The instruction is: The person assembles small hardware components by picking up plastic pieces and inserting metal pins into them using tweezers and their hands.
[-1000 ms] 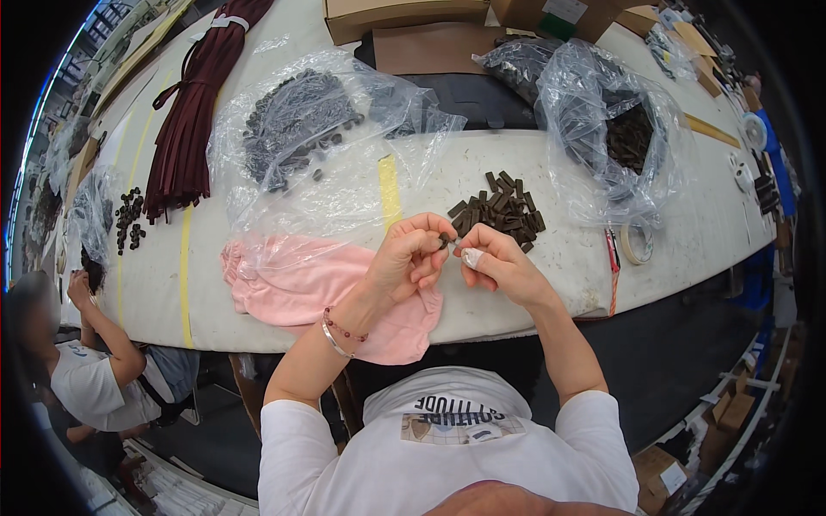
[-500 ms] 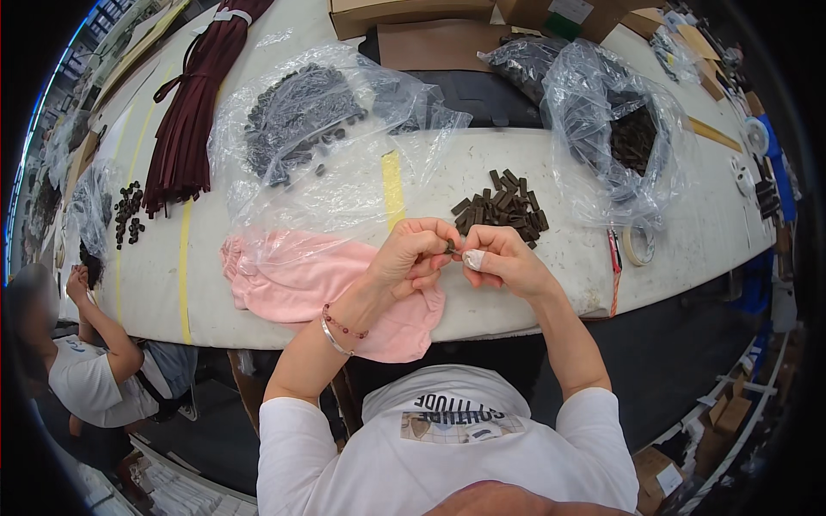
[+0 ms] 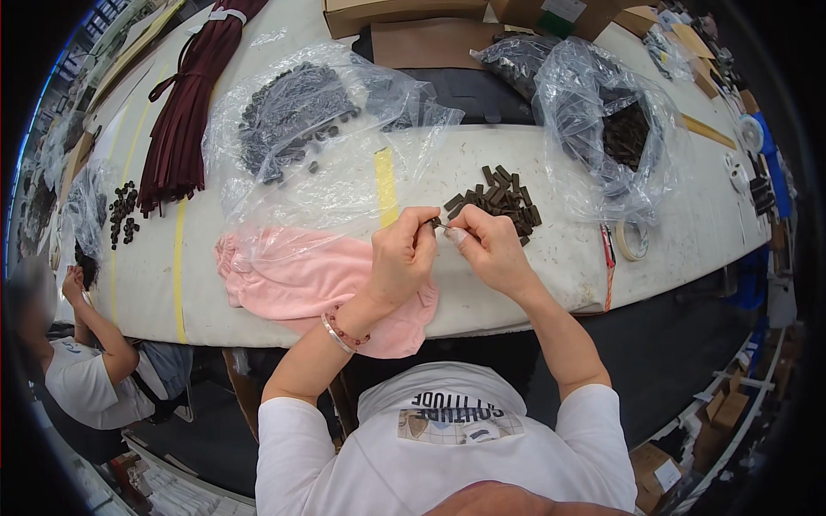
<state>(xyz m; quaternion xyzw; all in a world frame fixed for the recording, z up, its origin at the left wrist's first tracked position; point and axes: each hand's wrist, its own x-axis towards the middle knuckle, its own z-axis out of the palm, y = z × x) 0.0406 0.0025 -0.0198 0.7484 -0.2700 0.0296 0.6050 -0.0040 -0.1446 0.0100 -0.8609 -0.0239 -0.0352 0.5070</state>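
Observation:
My left hand (image 3: 403, 258) is closed, pinching a small dark brown piece (image 3: 434, 222) between thumb and fingertips. Right beside it my right hand (image 3: 492, 251) is closed too, its thumb and finger meeting at the piece's edge. What those fingertips grip is too small to make out; white wrapping covers part of the right thumb. Just beyond the hands lies a loose pile of short dark brown strips (image 3: 503, 198). A pink cloth sleeve (image 3: 301, 275) is spread on the table under and beside my left wrist.
A clear plastic bag (image 3: 413, 129) with many small black pieces lies ahead left, near a maroon bundle of straps (image 3: 185, 129). An open bag (image 3: 559, 129) of dark strips stands right, by a tape roll (image 3: 632, 241) and a red-handled tool (image 3: 608, 245). Another person (image 3: 90, 370) sits far left.
Both hands have turned so that more of their backs show, and their fingertips have risen slightly away from me. The small dark piece stays in the left fingers. The view has shifted slightly.

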